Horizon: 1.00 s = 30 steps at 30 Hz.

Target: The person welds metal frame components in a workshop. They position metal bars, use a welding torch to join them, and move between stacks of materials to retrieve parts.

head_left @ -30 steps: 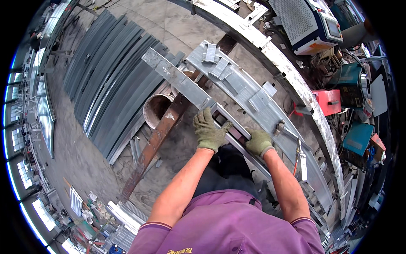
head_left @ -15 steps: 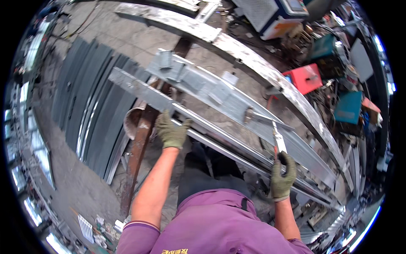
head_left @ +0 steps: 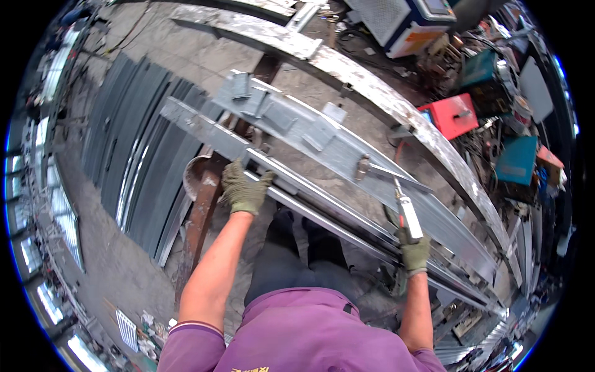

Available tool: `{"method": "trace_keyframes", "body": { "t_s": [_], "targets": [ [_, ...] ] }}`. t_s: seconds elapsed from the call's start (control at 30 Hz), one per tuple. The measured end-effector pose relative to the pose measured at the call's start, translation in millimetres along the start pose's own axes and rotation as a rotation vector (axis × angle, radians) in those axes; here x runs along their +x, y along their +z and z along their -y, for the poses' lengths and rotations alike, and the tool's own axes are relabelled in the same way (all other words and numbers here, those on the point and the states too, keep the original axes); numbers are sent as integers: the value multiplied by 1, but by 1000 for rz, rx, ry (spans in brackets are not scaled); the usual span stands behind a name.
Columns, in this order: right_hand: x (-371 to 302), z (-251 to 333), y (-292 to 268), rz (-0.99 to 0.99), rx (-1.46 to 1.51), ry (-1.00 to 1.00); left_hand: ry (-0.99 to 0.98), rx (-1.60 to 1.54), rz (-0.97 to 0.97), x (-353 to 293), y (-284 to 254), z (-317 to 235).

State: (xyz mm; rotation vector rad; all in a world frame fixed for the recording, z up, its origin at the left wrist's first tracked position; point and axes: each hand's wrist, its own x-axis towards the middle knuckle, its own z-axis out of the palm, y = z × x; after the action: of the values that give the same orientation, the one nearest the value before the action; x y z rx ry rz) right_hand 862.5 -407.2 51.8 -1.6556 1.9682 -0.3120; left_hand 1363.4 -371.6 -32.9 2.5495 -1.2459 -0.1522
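Observation:
My left hand [head_left: 243, 191], in a green work glove, holds the near edge of a long grey metal channel [head_left: 204, 130], thumb apart from the fingers. Further right, my right hand [head_left: 414, 253], gloved alike, is closed around the lower end of a slim tool with a white body and thin silver tip [head_left: 408, 214]; its fingers are partly hidden. The tip points toward a hammer [head_left: 362, 167] lying on a wide metal beam [head_left: 347, 158] just beyond the channel. Several small metal plates [head_left: 319, 132] rest on that beam.
A stack of dark grey metal strips [head_left: 133, 155] covers the floor at left. A rusty support bar [head_left: 199, 223] runs under the channel. Beyond lies a long whitish beam [head_left: 372, 87]. A red case [head_left: 455, 116], teal boxes [head_left: 514, 160] and a machine cabinet [head_left: 406, 25] stand at far right.
My right hand has shifted slightly up and closed around the tool, whose white body now overlaps the glove. My left hand stays on the channel. The view has shifted slightly.

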Motion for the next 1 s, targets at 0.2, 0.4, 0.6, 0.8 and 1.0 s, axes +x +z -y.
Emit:
{"method": "trace_keyframes", "body": {
  "t_s": [0.2, 0.4, 0.6, 0.8, 1.0],
  "targets": [
    [13, -42, 0, 160, 329, -11, -21, -69, 104, 9, -16, -17],
    [-33, 97, -13, 122, 369, -9, 20, -96, -34, 3, -7, -10],
    [-78, 258, 22, 369, 320, -32, 34, -185, -32, 5, -1, -11],
    [-105, 333, 86, 407, 355, -53, 40, -264, 9, 4, 0, -4],
    [-106, 342, 121, 362, 339, -179, 63, -317, -34, 6, 1, 0]
  ]
}}
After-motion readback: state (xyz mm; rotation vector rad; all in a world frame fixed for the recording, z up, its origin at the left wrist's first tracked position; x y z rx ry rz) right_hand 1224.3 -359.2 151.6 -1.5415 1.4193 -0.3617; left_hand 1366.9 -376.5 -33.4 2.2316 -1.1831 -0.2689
